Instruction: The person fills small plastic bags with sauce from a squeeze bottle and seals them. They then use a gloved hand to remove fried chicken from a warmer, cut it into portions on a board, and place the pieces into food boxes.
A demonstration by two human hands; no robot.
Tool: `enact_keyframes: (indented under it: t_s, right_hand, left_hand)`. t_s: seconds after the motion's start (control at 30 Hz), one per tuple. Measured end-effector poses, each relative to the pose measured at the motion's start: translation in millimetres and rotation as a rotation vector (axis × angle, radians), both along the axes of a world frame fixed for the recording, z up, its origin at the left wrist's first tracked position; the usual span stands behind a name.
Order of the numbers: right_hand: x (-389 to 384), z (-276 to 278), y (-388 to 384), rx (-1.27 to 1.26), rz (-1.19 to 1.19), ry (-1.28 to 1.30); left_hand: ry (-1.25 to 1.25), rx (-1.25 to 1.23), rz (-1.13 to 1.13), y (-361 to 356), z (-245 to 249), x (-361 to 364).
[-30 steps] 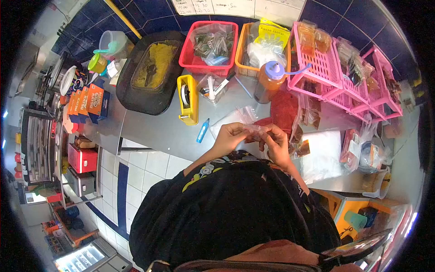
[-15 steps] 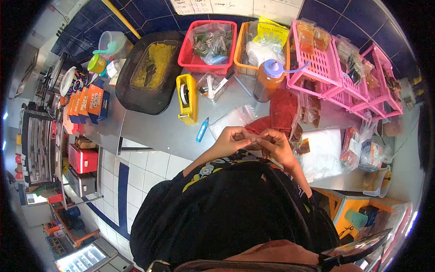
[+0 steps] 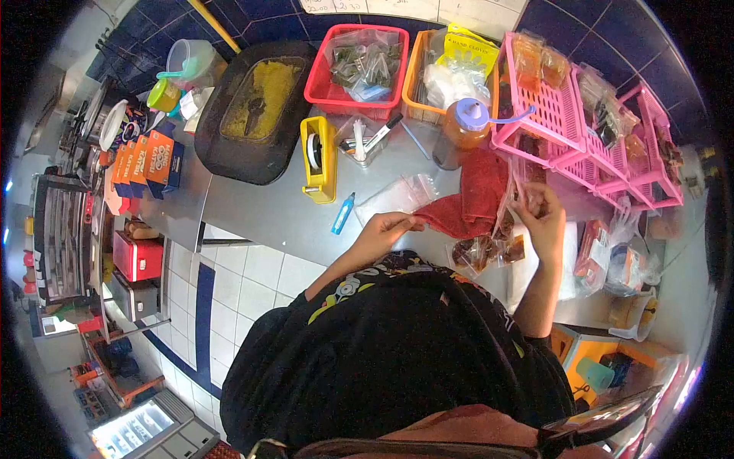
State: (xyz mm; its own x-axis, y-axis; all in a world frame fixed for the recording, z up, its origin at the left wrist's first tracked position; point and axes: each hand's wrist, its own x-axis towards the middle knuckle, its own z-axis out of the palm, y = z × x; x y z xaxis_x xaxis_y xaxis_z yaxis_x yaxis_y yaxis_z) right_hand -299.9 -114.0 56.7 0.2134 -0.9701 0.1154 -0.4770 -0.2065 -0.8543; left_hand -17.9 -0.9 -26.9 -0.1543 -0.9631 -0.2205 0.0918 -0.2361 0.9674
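My left hand [image 3: 388, 232] is closed in a pinch at the left corner of a red cloth [image 3: 478, 195]. What lies between its fingertips, if anything, is too small to make out. To the right, my right hand [image 3: 544, 218] pinches the edge of a clear plastic packet [image 3: 506, 205] beside the cloth. Small packets of brown sauce [image 3: 475, 252] lie below, near my shirt. A stack of clear plastic bags [image 3: 397, 196] rests just beyond my left hand, with a blue marker [image 3: 343, 213] to its left.
A yellow tape dispenser [image 3: 319, 164] and a squeeze bottle [image 3: 462, 130] stand on the metal table. Behind are a black pan [image 3: 218, 145], a red basket [image 3: 317, 90], an orange basket [image 3: 413, 107] and pink racks [image 3: 539, 126]. White sheets [image 3: 566, 268] lie at right.
My hands, together in front of my shirt before, have moved apart. The right went right and up to the packet; the left moved slightly left. More of the brown packets shows now.
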Motion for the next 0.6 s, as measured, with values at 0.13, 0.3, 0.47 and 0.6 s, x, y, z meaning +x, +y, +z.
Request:
enact_keyframes:
  t_s: [0.13,0.3,0.47,0.6]
  right_hand:
    - [58,-45,-7,0.078,0.194,0.060]
    - [124,-169,-24,-0.026,0.096,0.326]
    - [129,-174,-35,0.147,0.154,0.462]
    - [117,-177,-39,0.103,0.175,0.194]
  left_hand:
    - [0.067,0.014,0.019,1,-26,-9]
    - [0.182,0.037,-0.132,7,-28,-20]
    - [0.078,0.082,-0.146,12,-30,-5]
    - [0.095,0.108,-0.084,10,-33,-2]
